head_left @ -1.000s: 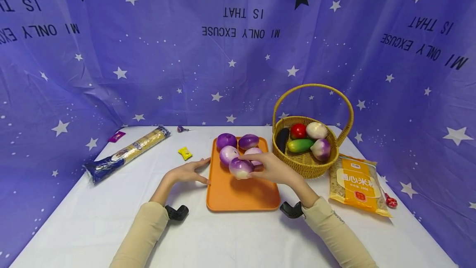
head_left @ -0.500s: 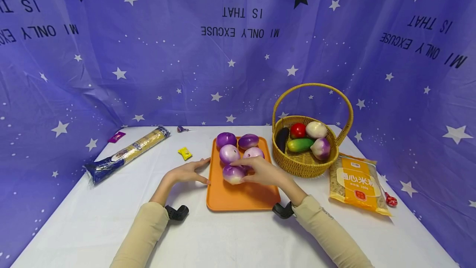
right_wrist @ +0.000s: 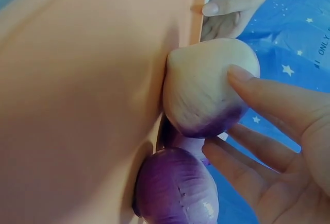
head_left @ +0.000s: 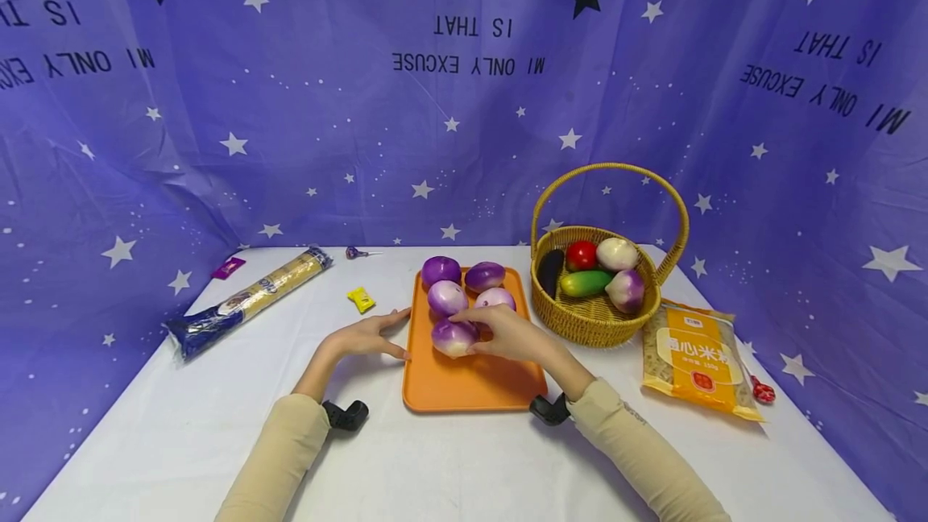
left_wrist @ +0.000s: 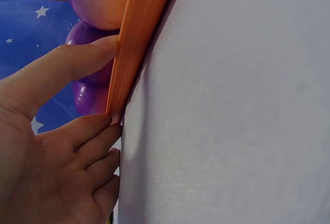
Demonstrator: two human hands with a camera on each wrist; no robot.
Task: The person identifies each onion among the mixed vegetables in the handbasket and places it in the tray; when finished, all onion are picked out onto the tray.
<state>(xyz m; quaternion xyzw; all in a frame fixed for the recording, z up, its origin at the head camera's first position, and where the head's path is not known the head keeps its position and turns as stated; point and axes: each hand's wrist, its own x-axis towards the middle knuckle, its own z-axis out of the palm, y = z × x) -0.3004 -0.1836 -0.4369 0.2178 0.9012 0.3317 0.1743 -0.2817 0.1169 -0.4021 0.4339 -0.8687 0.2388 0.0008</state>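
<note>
While the right hand (head_left: 511, 334) pinches a turnip (head_left: 454, 338) at the tray's (head_left: 449, 385) centre-left, mid-frame, the left hand (head_left: 366, 337) touches the left rim, fingers spread. Four purple vegetables (head_left: 447, 297) sit above; tray placing looks nearly done. Five remain in the basket (head_left: 587, 329), right. White table (head_left: 449, 466), starry curtain (head_left: 478, 143) behind.

By the look of it, a curtained-off recording booth: star-print cloth (head_left: 464, 143) hangs beyond the left hand (head_left: 366, 337) and right hand (head_left: 511, 333) and along their outer sides, around a white-covered surface (head_left: 435, 466). A black device (head_left: 348, 416) sits just behind each hand.
</note>
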